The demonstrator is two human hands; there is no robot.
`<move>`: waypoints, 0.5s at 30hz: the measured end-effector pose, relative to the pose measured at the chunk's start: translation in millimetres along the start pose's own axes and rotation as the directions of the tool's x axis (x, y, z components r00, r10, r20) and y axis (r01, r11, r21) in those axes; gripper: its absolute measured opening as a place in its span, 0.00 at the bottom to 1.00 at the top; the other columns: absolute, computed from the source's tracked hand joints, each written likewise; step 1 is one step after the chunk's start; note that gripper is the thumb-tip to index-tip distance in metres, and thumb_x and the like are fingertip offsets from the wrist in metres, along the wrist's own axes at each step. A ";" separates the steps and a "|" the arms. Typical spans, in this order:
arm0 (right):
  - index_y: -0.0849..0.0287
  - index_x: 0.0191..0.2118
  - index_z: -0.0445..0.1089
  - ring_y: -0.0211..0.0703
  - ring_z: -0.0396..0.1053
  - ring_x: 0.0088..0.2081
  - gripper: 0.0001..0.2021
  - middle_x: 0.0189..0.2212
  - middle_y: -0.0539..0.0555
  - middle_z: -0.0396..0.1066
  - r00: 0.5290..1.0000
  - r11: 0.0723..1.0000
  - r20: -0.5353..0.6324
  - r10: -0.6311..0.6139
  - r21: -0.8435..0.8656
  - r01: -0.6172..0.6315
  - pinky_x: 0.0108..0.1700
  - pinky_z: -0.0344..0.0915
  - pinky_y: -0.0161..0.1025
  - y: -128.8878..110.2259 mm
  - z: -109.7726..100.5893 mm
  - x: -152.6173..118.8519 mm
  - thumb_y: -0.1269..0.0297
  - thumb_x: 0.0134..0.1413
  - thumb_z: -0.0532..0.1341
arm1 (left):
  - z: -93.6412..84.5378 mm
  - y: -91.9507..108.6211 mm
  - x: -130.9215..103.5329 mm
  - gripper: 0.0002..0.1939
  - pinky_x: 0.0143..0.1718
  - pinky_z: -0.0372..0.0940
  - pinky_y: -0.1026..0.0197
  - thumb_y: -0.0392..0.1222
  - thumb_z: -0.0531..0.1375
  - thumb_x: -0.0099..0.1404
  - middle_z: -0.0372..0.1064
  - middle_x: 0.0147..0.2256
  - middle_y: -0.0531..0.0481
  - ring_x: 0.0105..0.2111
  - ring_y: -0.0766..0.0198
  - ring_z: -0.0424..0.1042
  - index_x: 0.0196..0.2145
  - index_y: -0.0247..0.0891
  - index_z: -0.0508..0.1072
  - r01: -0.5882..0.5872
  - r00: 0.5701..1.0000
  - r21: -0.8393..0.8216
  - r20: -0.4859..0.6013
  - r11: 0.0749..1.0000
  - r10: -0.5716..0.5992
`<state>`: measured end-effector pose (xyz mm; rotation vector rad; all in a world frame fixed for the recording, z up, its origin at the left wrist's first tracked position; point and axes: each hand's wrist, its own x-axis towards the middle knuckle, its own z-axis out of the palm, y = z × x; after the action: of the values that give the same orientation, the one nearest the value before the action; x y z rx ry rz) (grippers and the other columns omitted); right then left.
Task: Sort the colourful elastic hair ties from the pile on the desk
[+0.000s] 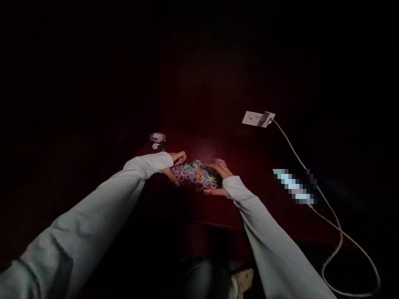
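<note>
Many small, multicoloured elastic bands (195,173) lie in a loose heap on the dark red table, between my two hands. At the heap's left end is my left hand (176,165), its fingers bent on the far side and its thumb apart on the near side. My right hand (220,176) curves around the right end, with thumb and fingers well apart. Both hands touch the heap's edges. A small pink cluster (220,162) shows beside the right fingers. Deep shadow under the right palm hides some bands.
Behind my left hand stands a small clear jar (158,138) with pale pieces inside. A white power socket (256,119) with a plugged-in charger lies at the back right. Its white cable (293,147) loops down past a blurred-out lit phone (293,185). The surroundings are very dark.
</note>
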<state>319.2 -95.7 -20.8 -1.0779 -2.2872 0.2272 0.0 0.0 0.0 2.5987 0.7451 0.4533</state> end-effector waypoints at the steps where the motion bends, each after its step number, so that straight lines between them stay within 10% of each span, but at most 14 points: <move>1: 0.50 0.68 0.67 0.54 0.71 0.61 0.42 0.59 0.60 0.71 1.000 1.000 0.008 0.006 -0.002 -0.006 0.67 0.66 0.50 0.6 0.3 0.2 0.41 0.49 0.75 | 2.7 1.9 0.0 0.41 0.32 0.51 0.65 0.67 0.75 0.46 0.60 0.30 0.63 0.27 0.68 0.57 0.44 0.44 0.60 0.017 1.000 -0.010 -0.002 1.000 -0.017; 15: 0.52 0.47 0.81 0.47 0.76 0.41 0.11 0.41 0.55 0.79 0.987 0.999 -0.156 0.030 0.025 -0.026 0.47 0.74 0.42 29.6 35.7 19.9 0.59 0.59 0.71 | 17.0 10.6 15.1 0.23 0.28 0.53 0.65 0.57 0.67 0.65 0.67 0.28 0.57 0.23 0.69 0.59 0.50 0.39 0.77 -0.016 0.997 -0.026 -0.079 1.000 0.013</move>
<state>307.8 -58.0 -52.4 -1.0780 -2.1264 0.1738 23.6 -4.7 -6.9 2.5758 0.7412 0.5693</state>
